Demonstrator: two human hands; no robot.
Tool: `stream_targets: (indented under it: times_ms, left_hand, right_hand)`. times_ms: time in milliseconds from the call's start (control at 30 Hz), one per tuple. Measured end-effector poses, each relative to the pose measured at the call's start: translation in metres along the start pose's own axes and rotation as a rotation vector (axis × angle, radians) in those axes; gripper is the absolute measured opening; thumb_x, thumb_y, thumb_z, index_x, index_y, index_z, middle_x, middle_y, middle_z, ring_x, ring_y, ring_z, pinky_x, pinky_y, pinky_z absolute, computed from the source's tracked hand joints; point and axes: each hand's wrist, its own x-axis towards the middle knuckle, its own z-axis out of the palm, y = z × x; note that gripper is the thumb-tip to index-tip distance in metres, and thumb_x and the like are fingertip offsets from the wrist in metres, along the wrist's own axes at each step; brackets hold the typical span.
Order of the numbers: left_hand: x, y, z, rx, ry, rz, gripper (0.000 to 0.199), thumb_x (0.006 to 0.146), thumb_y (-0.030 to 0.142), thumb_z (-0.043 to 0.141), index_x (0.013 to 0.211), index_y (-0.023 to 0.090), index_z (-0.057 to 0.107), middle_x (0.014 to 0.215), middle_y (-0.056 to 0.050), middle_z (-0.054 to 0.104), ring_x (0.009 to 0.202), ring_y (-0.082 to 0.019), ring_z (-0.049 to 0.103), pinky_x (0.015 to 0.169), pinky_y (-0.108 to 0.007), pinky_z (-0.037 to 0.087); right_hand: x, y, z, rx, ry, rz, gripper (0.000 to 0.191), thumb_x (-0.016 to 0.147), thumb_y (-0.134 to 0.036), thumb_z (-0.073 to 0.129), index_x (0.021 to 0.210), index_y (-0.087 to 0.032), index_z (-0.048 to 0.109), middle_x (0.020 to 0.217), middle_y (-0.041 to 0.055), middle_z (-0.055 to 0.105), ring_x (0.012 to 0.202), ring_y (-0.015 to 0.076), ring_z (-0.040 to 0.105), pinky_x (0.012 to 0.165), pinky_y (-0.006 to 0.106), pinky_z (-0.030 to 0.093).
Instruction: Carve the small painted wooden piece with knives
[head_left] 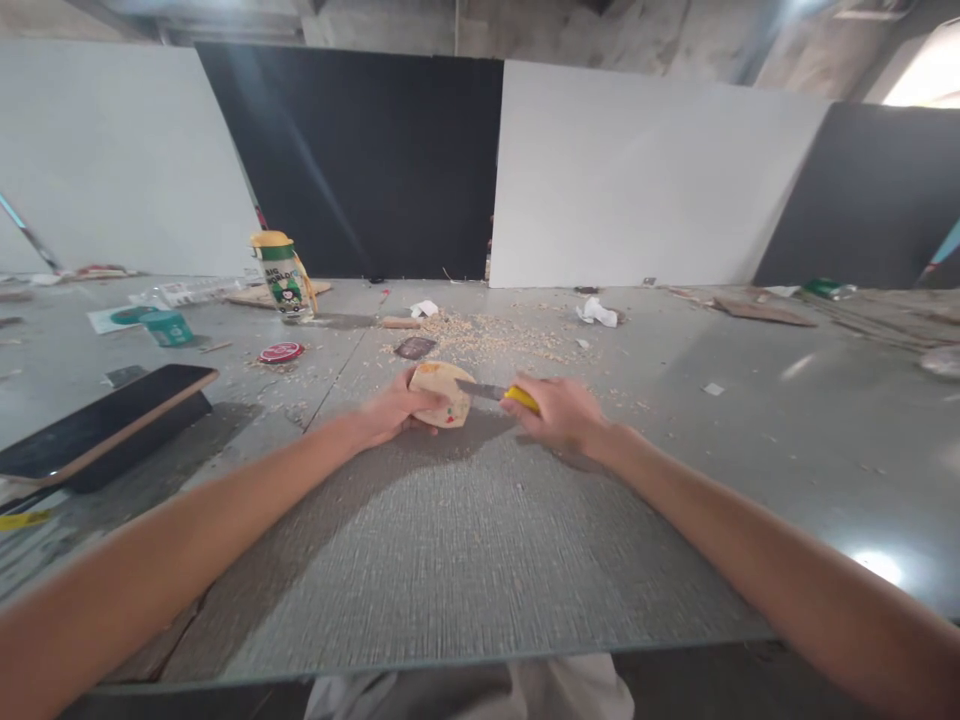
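Near the middle of the table, my left hand (401,408) grips a pale block of wood (448,385) by its left side, thumb across its face. The block has a curved outline, with orange, red and green marks on it. My right hand (559,408) is closed around the yellow handle of a utility knife (487,390). Its blade points left and the tip meets the block's upper right edge. Whether the blade cuts in or only touches cannot be made out. Wood shavings (487,338) lie scattered just beyond both hands.
A phone (105,425) leans on a stand at left. Behind it are a teal container (168,327), a red round lid (281,352) and a yellow-capped bottle (282,275). Crumpled tissue (598,313) lies beyond the shavings. Black and white panels (645,180) line the back.
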Motion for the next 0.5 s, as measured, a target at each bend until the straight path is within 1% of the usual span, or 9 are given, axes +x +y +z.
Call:
stream_targets:
  times_ms: [67,167,200,300,367,433,500]
  left_hand:
    - [0.002,0.005,-0.006,0.113,0.055,0.047,0.049,0.070,0.030,0.080,0.115,0.016,0.063,0.103,-0.011,0.072,0.077,-0.019,0.070,0.051,-0.020,0.053]
    - [0.002,0.015,-0.014,0.243,0.082,0.113,0.048,0.068,0.030,0.081,0.110,0.014,0.065,0.102,-0.010,0.072,0.083,-0.020,0.068,0.064,-0.024,0.054]
    - [0.001,0.019,-0.016,0.270,0.096,0.128,0.046,0.067,0.030,0.081,0.107,0.014,0.067,0.100,-0.010,0.072,0.082,-0.019,0.067,0.065,-0.025,0.054]
    - [0.000,0.024,-0.017,0.356,0.138,0.145,0.038,0.067,0.034,0.081,0.098,0.015,0.070,0.094,-0.007,0.071,0.075,-0.017,0.065,0.062,-0.024,0.050]
    - [0.002,0.023,-0.016,0.420,0.157,0.146,0.035,0.068,0.038,0.080,0.094,0.016,0.071,0.091,-0.006,0.071,0.073,-0.016,0.063,0.059,-0.023,0.047]
    - [0.003,0.020,-0.015,0.467,0.140,0.150,0.036,0.069,0.041,0.079,0.095,0.017,0.072,0.091,-0.005,0.070,0.073,-0.016,0.062,0.060,-0.023,0.046]
    - [0.004,0.018,-0.014,0.486,0.077,0.146,0.035,0.072,0.042,0.077,0.096,0.017,0.073,0.090,-0.005,0.070,0.074,-0.015,0.061,0.062,-0.024,0.045]
  right_hand:
    - [-0.004,-0.003,-0.003,0.021,-0.029,-0.044,0.042,0.096,-0.056,0.031,0.096,-0.022,0.056,0.072,0.0041,0.064,0.061,0.0183,0.054,0.054,0.028,0.025]
    - [-0.008,0.005,-0.005,0.057,-0.072,-0.071,0.042,0.096,-0.055,0.034,0.106,-0.021,0.056,0.078,0.0055,0.067,0.066,0.0194,0.057,0.057,0.028,0.028]
    - [-0.008,0.009,-0.004,0.054,-0.089,-0.067,0.043,0.095,-0.057,0.037,0.108,-0.021,0.057,0.080,0.0059,0.067,0.068,0.0200,0.058,0.057,0.028,0.028]
    - [-0.005,0.015,0.002,0.033,-0.145,-0.072,0.043,0.092,-0.060,0.043,0.106,-0.022,0.059,0.083,0.0058,0.068,0.071,0.0209,0.059,0.058,0.027,0.029]
    - [-0.003,0.016,0.006,0.026,-0.167,-0.119,0.040,0.094,-0.057,0.042,0.101,-0.023,0.061,0.086,0.0056,0.069,0.075,0.0206,0.060,0.060,0.028,0.031]
    - [-0.001,0.016,0.008,0.017,-0.163,-0.200,0.039,0.098,-0.052,0.039,0.101,-0.022,0.064,0.093,0.0064,0.070,0.083,0.0210,0.062,0.065,0.028,0.035]
    - [-0.001,0.015,0.009,-0.002,-0.145,-0.267,0.041,0.101,-0.048,0.035,0.106,-0.022,0.066,0.099,0.0074,0.069,0.090,0.0214,0.062,0.071,0.029,0.037]
